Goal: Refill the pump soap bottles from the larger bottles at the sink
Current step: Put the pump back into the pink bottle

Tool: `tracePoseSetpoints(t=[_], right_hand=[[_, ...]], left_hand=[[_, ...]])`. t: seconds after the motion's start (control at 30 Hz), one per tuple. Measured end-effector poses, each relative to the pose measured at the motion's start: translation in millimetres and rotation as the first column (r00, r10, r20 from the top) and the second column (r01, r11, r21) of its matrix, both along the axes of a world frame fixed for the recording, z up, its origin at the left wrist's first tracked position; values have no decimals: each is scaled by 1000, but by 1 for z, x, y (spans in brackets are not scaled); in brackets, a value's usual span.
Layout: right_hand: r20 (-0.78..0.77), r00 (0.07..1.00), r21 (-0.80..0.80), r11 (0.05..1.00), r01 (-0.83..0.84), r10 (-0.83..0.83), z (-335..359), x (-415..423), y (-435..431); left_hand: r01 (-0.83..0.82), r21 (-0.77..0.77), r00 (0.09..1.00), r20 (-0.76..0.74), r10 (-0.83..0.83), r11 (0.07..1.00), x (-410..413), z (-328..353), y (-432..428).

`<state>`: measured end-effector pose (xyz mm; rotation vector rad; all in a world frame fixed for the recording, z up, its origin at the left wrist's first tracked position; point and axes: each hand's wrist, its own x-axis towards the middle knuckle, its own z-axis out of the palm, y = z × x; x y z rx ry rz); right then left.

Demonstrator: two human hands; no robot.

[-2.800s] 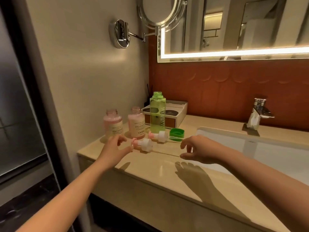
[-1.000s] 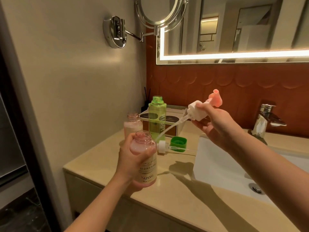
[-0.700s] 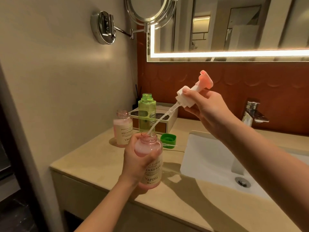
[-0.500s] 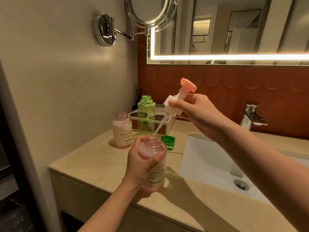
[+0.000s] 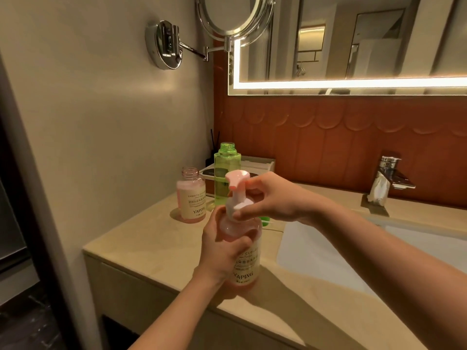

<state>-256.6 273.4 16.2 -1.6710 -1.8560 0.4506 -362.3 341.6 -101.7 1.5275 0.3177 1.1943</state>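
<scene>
Bottle looks filled, left grip holds it, right grip pinches pump onto neck; second bottle lacks pump.

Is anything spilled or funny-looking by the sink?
No spill shows. Two bottles stand open with no tops: the pink bottle by the wall and the tall green bottle beside it. The green cap lies loose on the counter, partly hidden behind the right hand.

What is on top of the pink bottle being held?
A white pump with a pink nozzle sits on the pink bottle, pinched by the right hand. Fingers hide the bottle's neck and threads.
</scene>
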Motion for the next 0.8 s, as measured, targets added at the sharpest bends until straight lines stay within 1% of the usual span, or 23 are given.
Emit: tracePoseSetpoints(t=[0.13, 0.23, 0.33, 0.37, 0.4, 0.43, 0.5, 0.57, 0.63, 0.7, 0.73, 0.8], right_hand=[[27, 1000, 31, 1000, -1, 0, -1, 2, 0], [58, 998, 115, 993, 4, -11, -5, -6, 3], [172, 984, 164, 986, 15, -44, -7, -14, 11], [177, 983, 175, 984, 21, -52, -8, -16, 13], [142, 989, 193, 981, 16, -45, -10, -17, 15], [76, 997, 204, 979, 3, -19, -14, -17, 15], [-98, 993, 166, 985, -42, 59, -21, -17, 13], [-289, 952, 51, 994, -94, 105, -26, -12, 9], [-408, 907, -62, 988, -140, 103, -26, -3, 3], [-408, 907, -88, 984, -154, 105, -29, 6, -2], [-375, 920, -70, 987, -147, 111, -30, 8, -5], [-284, 953, 24, 995, -100, 102, -28, 9, -6]], left_hand=[[-33, 30, 999, -8, 33, 999, 0, 0, 2], [-47, 52, 998, -27, 49, 998, 0, -1, 2], [-36, -8, 999, -8, 36, 999, 2, -2, 2], [-34, -26, 999, 1, 34, 999, 2, -2, 2], [-31, -35, 1000, 3, 31, 999, 1, -2, 1], [-25, -41, 1000, 2, 25, 999, 1, -2, 1], [-20, -39, 1000, -12, 19, 999, 1, -3, 1], [-29, -24, 999, -16, 29, 999, 1, -3, 1], [-49, 18, 998, -46, 50, 999, 1, -4, 2], [-54, 49, 996, -74, 57, 997, 1, -2, 2], [-51, 54, 996, -74, 55, 997, 1, -2, 1], [-49, 52, 997, -59, 52, 997, 2, -2, 0]])
